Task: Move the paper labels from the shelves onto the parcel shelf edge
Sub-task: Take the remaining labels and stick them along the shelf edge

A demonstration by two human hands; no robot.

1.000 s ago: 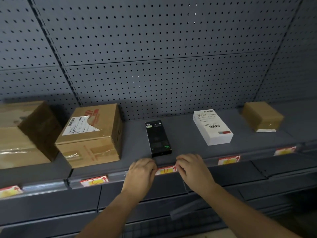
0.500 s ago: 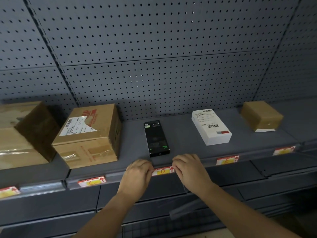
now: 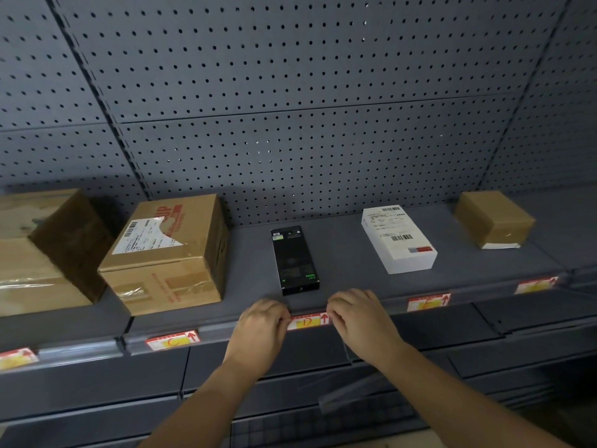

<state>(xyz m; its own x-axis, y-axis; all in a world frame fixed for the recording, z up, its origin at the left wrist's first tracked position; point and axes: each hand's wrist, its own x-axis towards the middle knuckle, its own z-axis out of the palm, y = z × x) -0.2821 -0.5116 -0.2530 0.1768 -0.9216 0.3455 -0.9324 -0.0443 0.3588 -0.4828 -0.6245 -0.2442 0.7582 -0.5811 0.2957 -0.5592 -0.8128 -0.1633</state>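
A red, white and yellow paper label (image 3: 308, 321) sits on the front edge of the grey parcel shelf (image 3: 355, 305), just below a black box. My left hand (image 3: 260, 331) pinches its left end with curled fingers. My right hand (image 3: 361, 318) pinches its right end the same way. Three more labels sit along the same edge: one under the cardboard box (image 3: 172, 340), one under the white box (image 3: 428, 301), one far right (image 3: 534, 285). Another label (image 3: 16, 358) shows at the far left edge.
On the shelf stand a large cardboard box (image 3: 168, 253), a bigger taped box (image 3: 42, 250) at the left, a flat black box (image 3: 294, 259), a white box (image 3: 398, 239) and a small brown parcel (image 3: 492, 218). Pegboard backs the shelf. Lower shelves lie below.
Both hands have stayed at the two ends of the middle label. The view has drifted slightly; the hands sit a touch higher against the shelf edge.
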